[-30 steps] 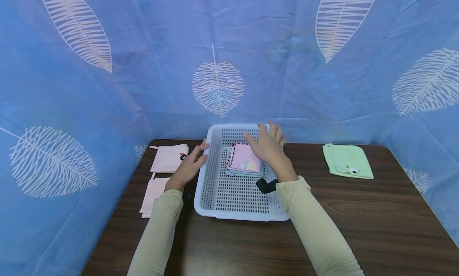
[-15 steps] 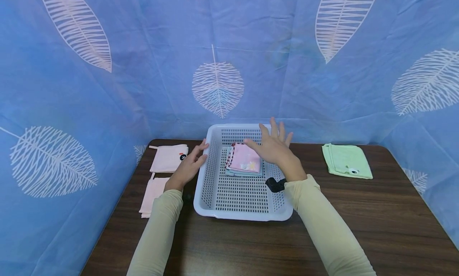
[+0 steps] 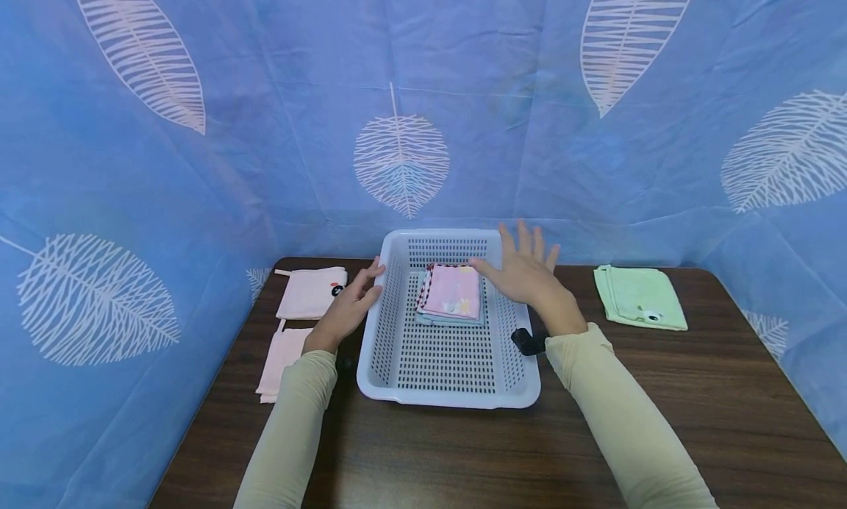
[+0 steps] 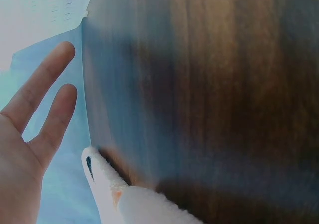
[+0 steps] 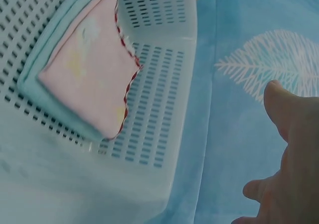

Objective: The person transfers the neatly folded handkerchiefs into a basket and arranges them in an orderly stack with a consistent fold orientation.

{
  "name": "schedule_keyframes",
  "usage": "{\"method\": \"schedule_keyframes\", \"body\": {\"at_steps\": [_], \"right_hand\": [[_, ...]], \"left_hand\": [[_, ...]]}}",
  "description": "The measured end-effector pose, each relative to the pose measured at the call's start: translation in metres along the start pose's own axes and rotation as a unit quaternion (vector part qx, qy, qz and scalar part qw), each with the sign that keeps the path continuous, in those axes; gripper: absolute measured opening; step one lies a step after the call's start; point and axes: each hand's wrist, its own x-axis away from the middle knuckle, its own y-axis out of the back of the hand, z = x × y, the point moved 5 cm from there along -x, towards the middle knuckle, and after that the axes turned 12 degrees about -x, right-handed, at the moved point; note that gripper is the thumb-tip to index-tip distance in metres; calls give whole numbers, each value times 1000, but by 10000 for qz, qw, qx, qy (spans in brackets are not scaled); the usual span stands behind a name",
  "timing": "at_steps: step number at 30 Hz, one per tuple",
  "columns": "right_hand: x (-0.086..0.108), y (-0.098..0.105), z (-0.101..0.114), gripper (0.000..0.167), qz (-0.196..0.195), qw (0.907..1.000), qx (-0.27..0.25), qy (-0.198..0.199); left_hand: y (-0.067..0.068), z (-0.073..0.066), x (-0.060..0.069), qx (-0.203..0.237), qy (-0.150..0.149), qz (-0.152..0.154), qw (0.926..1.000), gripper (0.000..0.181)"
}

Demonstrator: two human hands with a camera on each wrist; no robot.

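Observation:
A white perforated basket (image 3: 380,340) holds a pink cloth (image 3: 453,292) with a red-and-white edge, lying on a folded light-blue cloth (image 3: 430,319); both show in the right wrist view too. The left hand (image 3: 347,307) touches the basket's left rim, its fingers relaxed. Over the basket's right rim is the right hand (image 3: 529,277), fingers spread and holding nothing. In the right wrist view that hand (image 5: 294,154) appears apart from the pink cloth (image 5: 92,67).
Two folded pink cloths (image 3: 307,292) (image 3: 281,362) lie left of the basket, partly behind the left arm. A folded green cloth (image 3: 642,297) lies at the back right of the brown table (image 3: 662,391). A blue leaf-patterned curtain (image 3: 503,148) hangs behind.
My right hand has moved to the right, from above the basket's inside to its right rim, and its fingers have spread. The left hand and the cloths have stayed in place.

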Motion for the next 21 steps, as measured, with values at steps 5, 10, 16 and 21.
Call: {"method": "schedule_keyframes", "body": {"at_steps": [5,10,16,21], "right_hand": [[0,4,-9,100,36,10000,22,-31],[1,9,-19,101,-7,9999,101,-39],[5,17,-31,101,26,9998,182,-83],[6,23,-41,101,93,9997,211,-97]], "left_hand": [[0,0,0,8,-35,-4,10000,53],[1,-1,0,41,-95,-37,9999,53],[0,-2,0,39,-103,4,9999,55],[1,-3,2,71,-137,43,9999,54]]}}
